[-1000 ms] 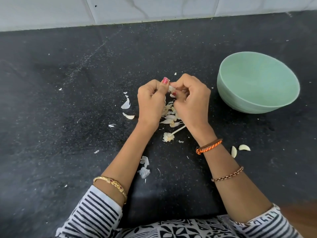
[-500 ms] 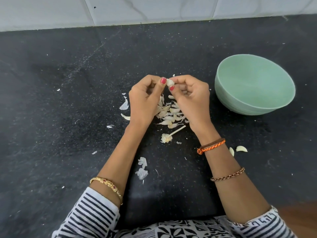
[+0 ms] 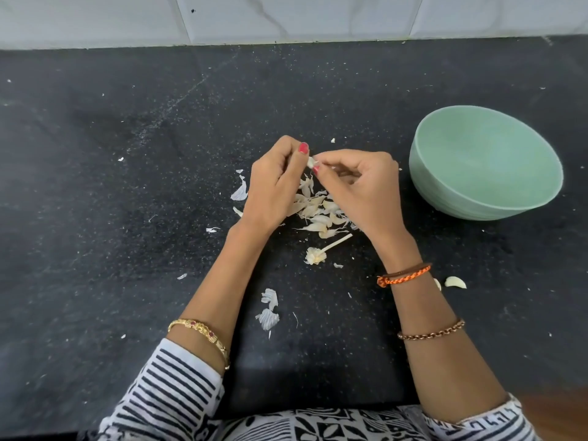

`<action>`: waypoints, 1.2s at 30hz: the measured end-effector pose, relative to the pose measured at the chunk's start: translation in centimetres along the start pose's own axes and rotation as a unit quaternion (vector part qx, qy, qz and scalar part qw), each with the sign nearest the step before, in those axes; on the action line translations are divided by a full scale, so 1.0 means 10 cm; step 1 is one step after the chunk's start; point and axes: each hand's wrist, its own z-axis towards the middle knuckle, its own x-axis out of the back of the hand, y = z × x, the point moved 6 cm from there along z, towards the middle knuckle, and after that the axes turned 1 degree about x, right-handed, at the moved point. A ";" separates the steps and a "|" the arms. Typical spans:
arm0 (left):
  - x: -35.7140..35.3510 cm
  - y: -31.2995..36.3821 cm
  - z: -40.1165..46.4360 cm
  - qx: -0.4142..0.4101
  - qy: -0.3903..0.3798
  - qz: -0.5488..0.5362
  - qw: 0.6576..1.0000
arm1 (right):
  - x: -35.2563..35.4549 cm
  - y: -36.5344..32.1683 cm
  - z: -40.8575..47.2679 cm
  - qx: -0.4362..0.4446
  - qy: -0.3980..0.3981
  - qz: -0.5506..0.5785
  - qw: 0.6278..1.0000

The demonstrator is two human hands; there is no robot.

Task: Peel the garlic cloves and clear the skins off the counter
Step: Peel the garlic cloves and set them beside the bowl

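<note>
Lying nearest: skin scraps (image 3: 268,318), stem stub (image 3: 315,256), peeled cloves (image 3: 455,282) on counter (image 3: 95,249). Skin heap (image 3: 318,214) partly hidden under hands. Left hand (image 3: 273,189), right hand (image 3: 366,189) both pinching garlic clove (image 3: 311,162), mostly covered. Green bowl (image 3: 483,167) right.

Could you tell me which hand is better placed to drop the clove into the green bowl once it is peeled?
Right hand: it pinches the clove too and lies beside the bowl.
</note>
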 end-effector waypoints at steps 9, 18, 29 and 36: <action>0.01 -0.05 0.01 0.058 0.025 -0.098 0.993 | -0.04 -0.02 -0.04 0.054 0.045 -0.093 0.993; -0.07 -0.05 -0.02 0.118 0.030 -0.184 0.975 | 0.00 0.05 -0.03 -0.025 0.082 0.023 0.996; -0.06 -0.08 -0.03 0.161 0.058 -0.304 0.937 | 0.05 0.21 -0.03 -0.157 0.063 0.068 0.983; -0.09 -0.11 -0.05 0.156 0.054 -0.258 0.952 | -0.03 0.08 -0.01 -0.087 0.005 0.086 0.993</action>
